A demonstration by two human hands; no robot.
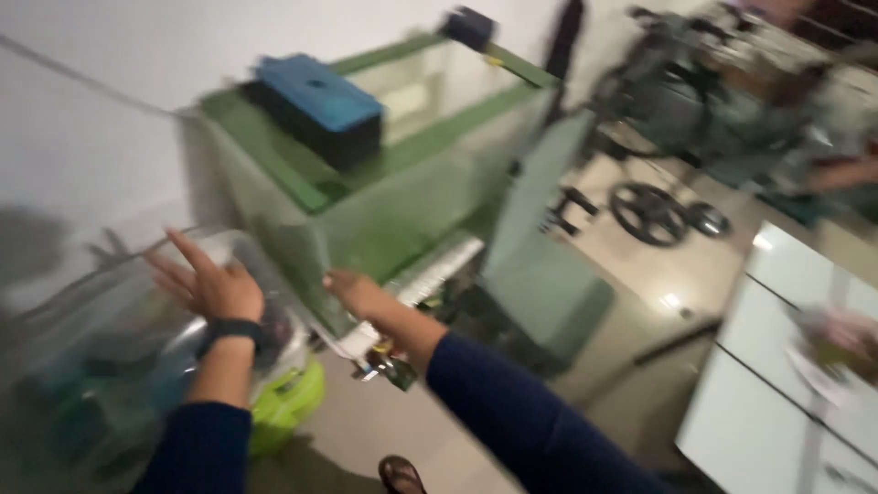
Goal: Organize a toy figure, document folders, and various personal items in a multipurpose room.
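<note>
Left hand [208, 282] raised with fingers spread, right hand [355, 291] reaching forward, both arms in dark sleeves

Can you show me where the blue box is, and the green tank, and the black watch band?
blue box [320, 93]: head view, on its blue lid.
green tank [402, 206]: head view, on its front glass wall.
black watch band [230, 330]: head view, on the strap around the left wrist.

Blue-topped black box [320, 108] atop the green tank frame, wheeled exercise machine [672, 137] beyond, white glass table [777, 384] at right
</note>
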